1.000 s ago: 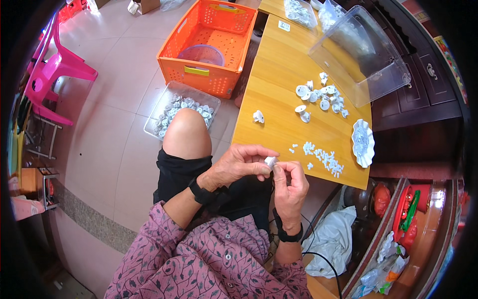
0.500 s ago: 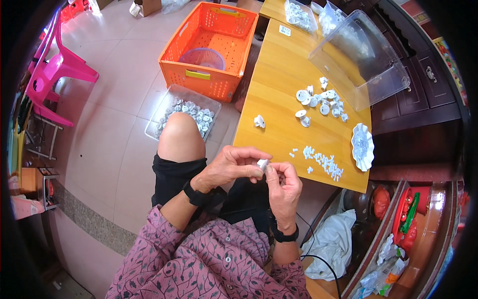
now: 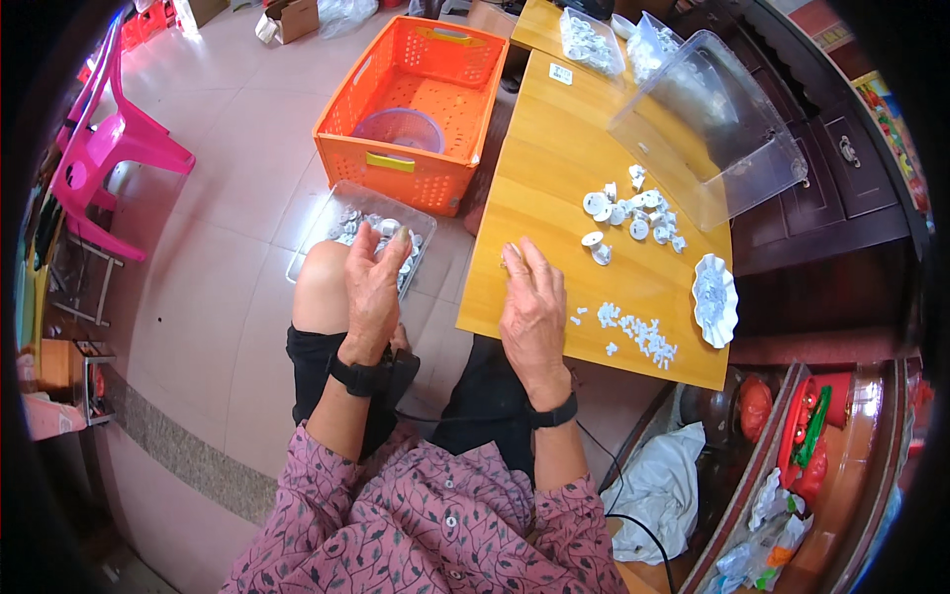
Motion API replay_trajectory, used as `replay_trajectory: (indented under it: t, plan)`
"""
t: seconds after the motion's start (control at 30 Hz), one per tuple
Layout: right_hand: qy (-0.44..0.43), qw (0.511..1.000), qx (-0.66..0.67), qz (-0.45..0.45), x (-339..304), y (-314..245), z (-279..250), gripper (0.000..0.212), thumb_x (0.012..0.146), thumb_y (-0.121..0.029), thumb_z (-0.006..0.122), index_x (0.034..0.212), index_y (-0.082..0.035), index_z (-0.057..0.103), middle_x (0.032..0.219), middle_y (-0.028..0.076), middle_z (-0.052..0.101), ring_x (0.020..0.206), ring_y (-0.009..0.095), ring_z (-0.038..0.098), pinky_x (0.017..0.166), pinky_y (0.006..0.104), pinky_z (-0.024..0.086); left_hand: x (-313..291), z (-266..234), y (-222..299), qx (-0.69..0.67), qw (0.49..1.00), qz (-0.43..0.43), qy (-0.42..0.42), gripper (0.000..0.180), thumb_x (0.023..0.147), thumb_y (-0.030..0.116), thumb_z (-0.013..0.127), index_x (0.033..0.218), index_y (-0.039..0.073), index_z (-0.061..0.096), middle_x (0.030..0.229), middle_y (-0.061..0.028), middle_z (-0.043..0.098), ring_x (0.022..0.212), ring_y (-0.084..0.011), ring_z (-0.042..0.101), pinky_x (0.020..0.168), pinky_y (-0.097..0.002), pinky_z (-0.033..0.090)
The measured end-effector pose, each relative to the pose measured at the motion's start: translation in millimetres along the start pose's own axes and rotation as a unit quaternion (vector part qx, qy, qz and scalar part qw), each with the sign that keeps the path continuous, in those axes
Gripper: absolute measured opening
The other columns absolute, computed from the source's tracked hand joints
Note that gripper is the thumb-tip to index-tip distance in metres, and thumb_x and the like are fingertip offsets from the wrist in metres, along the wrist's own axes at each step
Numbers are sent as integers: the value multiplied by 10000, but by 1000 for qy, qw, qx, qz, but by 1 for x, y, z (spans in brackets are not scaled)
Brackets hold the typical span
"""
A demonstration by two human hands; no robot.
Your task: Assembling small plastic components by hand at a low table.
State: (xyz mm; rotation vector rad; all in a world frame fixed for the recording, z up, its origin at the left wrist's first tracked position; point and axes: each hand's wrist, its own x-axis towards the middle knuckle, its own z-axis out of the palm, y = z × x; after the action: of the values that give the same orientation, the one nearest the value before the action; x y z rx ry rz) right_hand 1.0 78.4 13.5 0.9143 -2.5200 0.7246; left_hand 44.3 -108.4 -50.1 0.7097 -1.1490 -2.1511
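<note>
My left hand [image 3: 372,295] is over a clear plastic bin [image 3: 427,230] holding many white-and-grey round parts [image 3: 384,228]. Its thumb and fingers are apart, with nothing visible between them. My right hand [image 3: 534,319] reaches over the near left edge of the wooden table [image 3: 554,129], fingertips drawn together and pointing down. Whatever lies under those fingertips is hidden. Beyond it, to the right, stands a cluster of white round plastic parts [image 3: 633,210], with one pair [image 3: 597,247] nearer my hand. Small white pegs [image 3: 643,337] lie scattered near the table's front edge.
A scalloped white dish [image 3: 714,301] with small pieces sits at the table's right edge. A large clear container [image 3: 732,148] lies tipped behind the cluster. An orange crate [image 3: 396,168] holding a purple basket [image 3: 401,129] stands on the floor. A pink chair [image 3: 124,148] is left.
My hands have parted from the small white part they held together. The left moved left over the bin; the right moved up to the lone white part's place, which is now covered.
</note>
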Motion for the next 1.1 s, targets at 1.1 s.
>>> replay_trajectory:
  t: [1.1]
  plan:
    - [-21,984,-148,93,-79,42,-60,329,860,4,625,1180,-53,674,1160,94,595,1055,308,559,890,437,442,-79,45,16,8,864,-253,-435,309,986,86,614,1261,-52,597,1068,-158,690,871,-205,727,705,-276,612]
